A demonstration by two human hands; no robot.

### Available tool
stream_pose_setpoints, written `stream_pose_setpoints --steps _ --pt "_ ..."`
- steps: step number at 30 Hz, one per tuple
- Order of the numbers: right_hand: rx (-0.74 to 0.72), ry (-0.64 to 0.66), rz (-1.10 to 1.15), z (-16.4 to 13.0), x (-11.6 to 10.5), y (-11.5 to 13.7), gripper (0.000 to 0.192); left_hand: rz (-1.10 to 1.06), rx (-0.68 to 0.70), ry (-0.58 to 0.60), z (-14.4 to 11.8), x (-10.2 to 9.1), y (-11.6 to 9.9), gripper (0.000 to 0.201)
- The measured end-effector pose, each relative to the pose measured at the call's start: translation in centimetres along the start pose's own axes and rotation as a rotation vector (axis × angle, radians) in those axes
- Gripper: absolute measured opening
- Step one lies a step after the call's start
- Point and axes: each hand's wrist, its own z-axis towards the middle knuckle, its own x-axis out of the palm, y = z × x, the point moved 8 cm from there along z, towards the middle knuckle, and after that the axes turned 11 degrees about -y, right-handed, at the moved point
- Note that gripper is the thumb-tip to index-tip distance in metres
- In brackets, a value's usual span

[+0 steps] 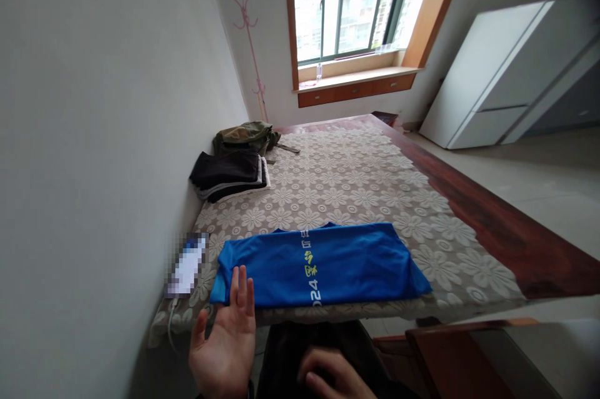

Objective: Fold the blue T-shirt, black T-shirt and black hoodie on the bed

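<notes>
A blue shirt point(347, 267), folded into a wide band with white and yellow lettering across it, lies along the near edge of the table. My left hand point(225, 343) is raised, palm up and fingers stretched, in front of the shirt's left end; its fingertips overlap the cloth in view, and contact is unclear. Nothing is in that palm. Low in the picture, over my dark-clothed lap, my right hand point(335, 374) is slightly blurred, with its fingers curled in and no object visible in them.
A floral lace cloth point(323, 186) covers the dark red table point(487, 230). At left lie a pixelated phone point(187, 264) on a white cable, a stack of folded dark clothes point(229, 174) and a green backpack point(246, 133). A wooden chair point(450, 355) stands at lower right.
</notes>
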Motion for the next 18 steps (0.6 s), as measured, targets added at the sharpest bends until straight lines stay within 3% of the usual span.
stream_pose_setpoints --steps 5,7,9,11,13,15,18 --pt "-0.043 -0.225 0.487 1.6 -4.2 5.2 0.027 0.239 0.221 -0.003 -1.1 4.4 2.5 0.054" --pt "-0.013 -0.364 0.698 2.7 -6.7 6.2 0.033 0.368 0.227 0.06 -1.5 6.2 5.3 0.049" --pt "0.065 -0.505 0.867 3.7 -9.3 6.4 0.047 0.552 0.102 0.172 -2.1 7.3 9.7 0.055" --pt "0.214 -0.598 0.975 4.3 -11.7 5.9 0.062 0.808 -0.101 0.319 -3.0 7.2 14.7 0.07" --pt "0.37 -0.641 1.01 4.3 -13.8 4.9 0.074 1.111 -0.196 0.459 -3.8 6.2 18.6 0.081" --pt "0.456 -0.657 0.99 3.9 -15.8 3.9 0.076 1.378 -0.128 0.609 -4.3 5.3 20.8 0.086" --pt "0.512 -0.644 0.839 3.2 -17.9 2.3 0.068 1.584 0.011 0.872 -5.1 4.4 22.6 0.086"
